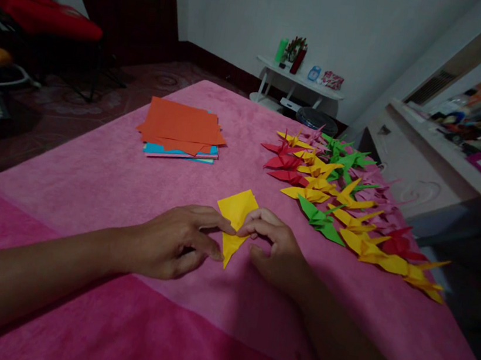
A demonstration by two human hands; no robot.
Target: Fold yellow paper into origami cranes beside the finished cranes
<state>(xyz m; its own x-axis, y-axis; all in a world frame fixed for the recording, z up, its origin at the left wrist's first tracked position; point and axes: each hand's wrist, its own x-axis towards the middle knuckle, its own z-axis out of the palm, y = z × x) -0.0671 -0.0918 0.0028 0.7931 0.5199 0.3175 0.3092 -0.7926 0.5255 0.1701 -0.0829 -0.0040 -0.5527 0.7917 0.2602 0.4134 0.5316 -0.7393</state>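
A partly folded yellow paper (235, 218) lies on the pink cloth (102, 185) in front of me, wide at the top and tapering to a point below. My left hand (174, 241) pinches its left edge with fingertips and thumb. My right hand (273, 246) is curled, its fingertips pressing the paper's right edge. Both hands meet at the paper's narrow middle.
A stack of orange and blue paper sheets (181, 130) lies further back on the cloth. Several folded paper cranes (335, 201) in yellow, red, green and pink are spread at the right. A white shelf (300, 84) and a counter (439, 153) stand beyond.
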